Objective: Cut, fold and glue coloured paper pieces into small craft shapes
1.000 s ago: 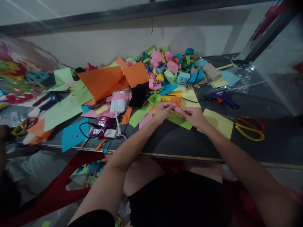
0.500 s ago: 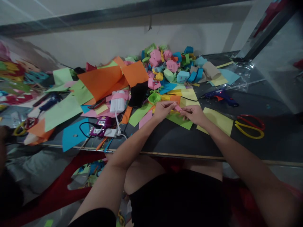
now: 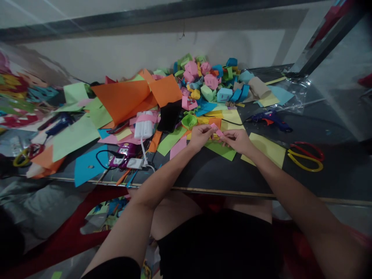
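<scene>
A small pink paper strip is stretched between my two hands, above the near middle of the dark table. My left hand pinches its upper left end, and my right hand grips the lower right end with thumb and fingers. Beneath them lie a green paper sheet and some yellow and orange paper pieces. Just left of my left hand's knuckles sits a light green paper cup shape. A pale yellow sheet rests to the right of my right hand.
A heap of folded paper shapes stands against the wall. To the right are a blue glue gun and red-and-yellow-handled scissors. On the left lie a black phone, a white adapter, a purple power strip and orange sheets.
The pink strip shows more plainly between my hands, its upper end now standing out past my left fingertips. My hands stay almost in place; the view has shifted slightly.
</scene>
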The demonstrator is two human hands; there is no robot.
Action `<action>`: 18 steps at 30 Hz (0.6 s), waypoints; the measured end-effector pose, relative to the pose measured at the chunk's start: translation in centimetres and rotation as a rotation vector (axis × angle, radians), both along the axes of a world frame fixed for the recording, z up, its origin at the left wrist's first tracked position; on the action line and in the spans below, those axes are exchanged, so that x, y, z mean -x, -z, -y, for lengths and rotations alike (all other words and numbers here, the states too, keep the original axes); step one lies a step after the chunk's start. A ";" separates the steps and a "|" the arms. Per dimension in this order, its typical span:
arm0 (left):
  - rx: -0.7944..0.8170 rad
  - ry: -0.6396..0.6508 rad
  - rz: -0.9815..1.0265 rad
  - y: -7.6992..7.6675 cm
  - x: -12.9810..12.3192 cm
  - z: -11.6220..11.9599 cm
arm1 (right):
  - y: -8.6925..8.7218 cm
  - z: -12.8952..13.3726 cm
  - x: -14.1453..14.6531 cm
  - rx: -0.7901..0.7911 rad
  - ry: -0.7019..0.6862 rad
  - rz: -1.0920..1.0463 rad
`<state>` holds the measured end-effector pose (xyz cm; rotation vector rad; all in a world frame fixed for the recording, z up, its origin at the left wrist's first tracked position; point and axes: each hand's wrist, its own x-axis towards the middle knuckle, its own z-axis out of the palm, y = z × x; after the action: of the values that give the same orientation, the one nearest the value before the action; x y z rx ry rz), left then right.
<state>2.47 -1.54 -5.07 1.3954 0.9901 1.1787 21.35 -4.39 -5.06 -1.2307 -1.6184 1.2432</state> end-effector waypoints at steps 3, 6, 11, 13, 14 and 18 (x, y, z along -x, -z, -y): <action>0.039 0.046 0.048 0.2 0.1 -0.3 | 0.1 0.1 -0.1 -0.007 -0.004 0.018; 0.029 0.019 0.052 0.6 0.5 -0.6 | 0.2 0.2 0.1 -0.012 0.001 0.039; 0.013 -0.013 0.035 0.4 0.8 -0.4 | 0.1 0.3 0.1 -0.018 -0.007 0.049; 0.007 0.022 0.010 0.1 0.8 -0.3 | 0.2 0.3 0.0 -0.015 0.005 0.037; 0.004 0.052 -0.002 0.0 0.7 -0.2 | 0.3 0.3 0.0 -0.018 0.021 0.035; -0.005 0.121 -0.084 -0.2 0.6 -0.2 | 0.7 0.1 0.0 -0.041 0.085 0.016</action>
<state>1.90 -1.37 -4.91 1.4975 0.9471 1.0413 21.32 -4.49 -5.72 -1.2733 -1.5784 1.1447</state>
